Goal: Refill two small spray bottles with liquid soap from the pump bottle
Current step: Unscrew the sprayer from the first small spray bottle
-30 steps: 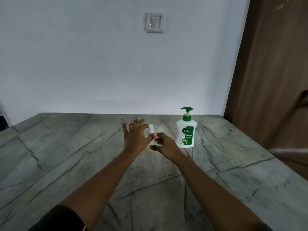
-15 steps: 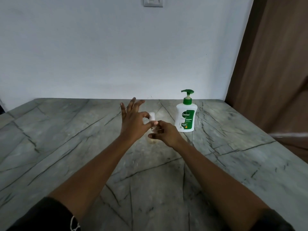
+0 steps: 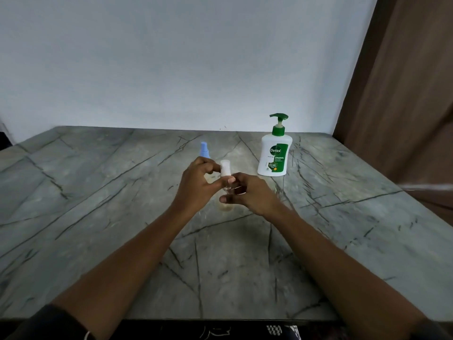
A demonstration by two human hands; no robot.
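A small clear spray bottle with a white cap (image 3: 225, 169) is held above the marble table (image 3: 98, 192), near its middle. My right hand (image 3: 247, 192) grips the clear body from the right. My left hand (image 3: 196, 184) pinches the white cap between thumb and fingers. A second small spray bottle with a blue top (image 3: 204, 150) stands behind my left hand, its lower part hidden. The white Dettol pump bottle (image 3: 274, 153) with a green pump stands upright to the right, apart from both hands.
A pale wall rises behind the table's back edge. A brown curtain or door (image 3: 404, 94) hangs at the right, past the table's right edge. The table's front edge runs along the bottom of the view.
My left hand went from spread open to pinching the white cap. The bottle is lifted off the table between both hands. The view tilted down, and the blue-topped bottle now shows.
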